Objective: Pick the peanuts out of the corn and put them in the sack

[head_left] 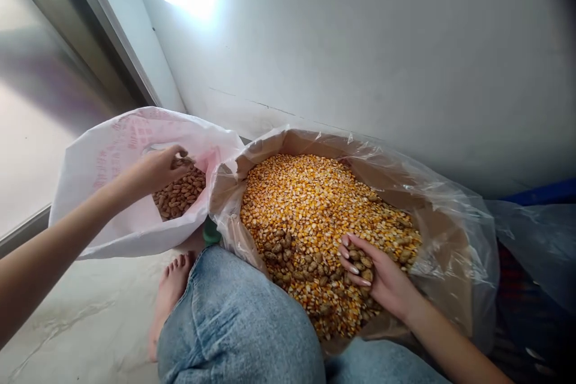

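Note:
My left hand (166, 167) is over the mouth of a white woven sack (108, 150), its fingers curled downward. What those fingers hold, if anything, is hidden from me. Below it, brown peanuts (183, 195) fill the part of the sack that shows. In a large bag lined with clear plastic (450, 240) lies a heap of yellow corn kernels (306, 192). Unshelled peanuts (281, 249) are scattered over the near side of the corn. My right hand (382, 279) is palm up there, fingers curled around several unshelled peanuts (361, 261).
A grey-white wall (360, 42) rises behind both bags. My denim-covered knee (243, 318) presses near the corn bag, and my bare foot (171, 300) rests on the pale floor (81, 324). A green object (210, 232) shows between the bags. More clear plastic (535, 240) lies at right.

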A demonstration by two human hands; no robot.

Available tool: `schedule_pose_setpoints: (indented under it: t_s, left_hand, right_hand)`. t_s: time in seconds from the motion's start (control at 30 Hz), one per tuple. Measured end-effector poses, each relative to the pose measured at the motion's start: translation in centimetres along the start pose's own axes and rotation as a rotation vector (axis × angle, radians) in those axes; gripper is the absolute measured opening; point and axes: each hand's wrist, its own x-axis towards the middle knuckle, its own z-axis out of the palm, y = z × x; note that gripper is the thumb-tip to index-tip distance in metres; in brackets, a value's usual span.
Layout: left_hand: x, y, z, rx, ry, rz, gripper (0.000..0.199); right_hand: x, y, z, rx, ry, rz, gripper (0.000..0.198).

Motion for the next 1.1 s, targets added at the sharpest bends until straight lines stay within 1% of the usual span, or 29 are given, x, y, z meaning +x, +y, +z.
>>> schedule_pose_setpoints:
  t_s: [0.07,0.13,0.2,0.27,0.33,0.4,0.47,0.5,0.53,0.57,0.63,0.67,0.7,0.73,0.77,0.83,0.87,0.93,0.97,1.03,1.1]
  left_hand:
    - [-0.1,-2.7,1.1,0.036,0.002,-0.042,0.045]
    - [-0.5,-4.0,2.3,0.022,0.015,-0.094,0.055]
    - [-1.0,-4.2,3.2,-0.001,0.059,-0.114,0.059]
    - [-1.3,-3.5,3.7,-0.024,0.121,-0.093,0.054]
    - [-1.5,-2.6,3.7,-0.075,0.194,-0.065,0.045]
    - [-1.5,-1.9,3.5,-0.208,0.323,-0.049,0.037]
    - [-1.3,-1.5,2.8,-0.428,0.48,-0.054,0.033]
    - [-1.1,-1.4,2.3,-0.552,0.543,-0.064,0.032]
    - [-1.0,-1.2,1.8,-0.674,0.588,-0.076,0.03]
    - [-0.8,-1.1,1.2,-0.783,0.611,-0.085,0.029]
    - [-0.6,-0.5,-0.1,-0.947,0.628,-0.08,0.025]
    - [-0.6,0.0,-0.6,-0.998,0.631,-0.064,0.024]
    - [-0.7,0.6,-1.0,-1.032,0.638,-0.039,0.022]
    - [-0.9,1.3,-1.2,-1.055,0.645,-0.007,0.021]
    - [-1.2,2.1,-1.3,-1.077,0.644,0.029,0.019]
    - [-1.9,3.7,-1.1,-1.119,0.594,0.104,0.017]
    - [-2.2,4.5,-0.9,-1.123,0.54,0.145,0.016]
    - [-2.7,6.1,-0.3,-1.043,0.364,0.243,0.017]
    - [-2.8,6.9,0.0,-0.946,0.254,0.309,0.018]
    - [-2.7,8.9,0.6,-0.658,0.035,0.478,0.022]
    - [-2.4,11.2,1.2,-0.332,-0.168,0.665,0.023]
  right_hand:
    - [0.1,0.0,0.2,0.001,0.006,-0.002,0.015]
    - [0.1,-0.3,0.6,-0.001,0.028,0.003,0.015]
    - [0.1,-1.0,1.6,-0.023,0.048,0.023,0.015]
    - [0.2,-2.1,3.4,-0.073,0.032,0.028,0.015]
    - [0.6,-3.4,6.2,-0.123,-0.023,-0.028,0.016]
    - [1.7,-4.6,10.0,-0.141,-0.074,-0.172,0.016]
    - [3.6,-5.0,14.6,-0.13,-0.084,-0.367,0.015]
    - [4.7,-5.0,17.0,-0.133,-0.083,-0.461,0.014]
    - [6.0,-4.8,19.4,-0.164,-0.096,-0.524,0.019]
    - [7.2,-4.5,21.6,-0.221,-0.135,-0.564,0.027]
    - [9.1,-3.9,24.9,-0.409,-0.282,-0.553,0.046]
    - [9.6,-3.8,25.8,-0.503,-0.338,-0.539,0.052]
    - [9.9,-3.8,26.1,-0.595,-0.381,-0.548,0.055]
    - [9.8,-3.9,25.8,-0.685,-0.405,-0.587,0.056]
    - [9.4,-4.1,24.9,-0.774,-0.411,-0.652,0.055]
    - [7.9,-4.6,21.6,-0.97,-0.391,-0.779,0.046]
    - [7.0,-4.8,19.4,-1.078,-0.376,-0.794,0.038]
    - [5.3,-4.8,14.7,-1.308,-0.35,-0.724,0.023]
    - [4.6,-4.6,12.5,-1.418,-0.344,-0.693,0.019]
    - [3.7,-3.7,8.5,-1.645,-0.349,-0.659,0.016]
    - [3.6,-2.4,5.8,-1.88,-0.374,-0.708,0.017]
